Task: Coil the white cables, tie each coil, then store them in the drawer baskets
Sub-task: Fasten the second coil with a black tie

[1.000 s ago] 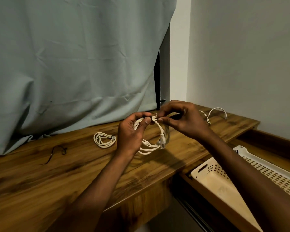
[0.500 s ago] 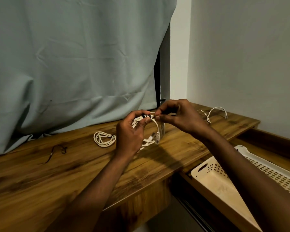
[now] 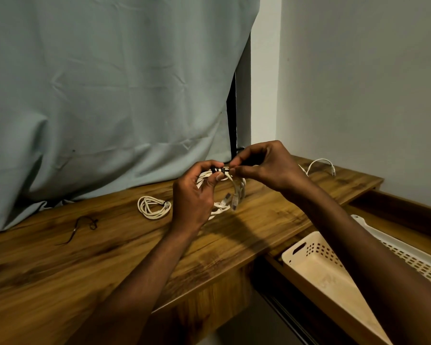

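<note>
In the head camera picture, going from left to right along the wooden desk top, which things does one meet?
Black tie → coiled white cable lying on the desk → left hand → right hand, both pinching the coil being tied → loose white cable.

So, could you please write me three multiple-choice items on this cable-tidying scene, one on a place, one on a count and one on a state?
1. Where is the cream basket?
A. on the desk
B. in the open drawer
C. on the floor

2. How many white cables lie on the desk, apart from the one in hand?
A. none
B. two
C. five

3. What is happening to the held coil?
A. it lies untouched
B. it drops into a basket
C. a dark tie is being wrapped round it

Answers:
1 B, it sits below the desk edge, inside the drawer.
2 B, a coiled cable and a loose cable.
3 C, the left hand grips the coil while the right hand pinches the tie.
</note>
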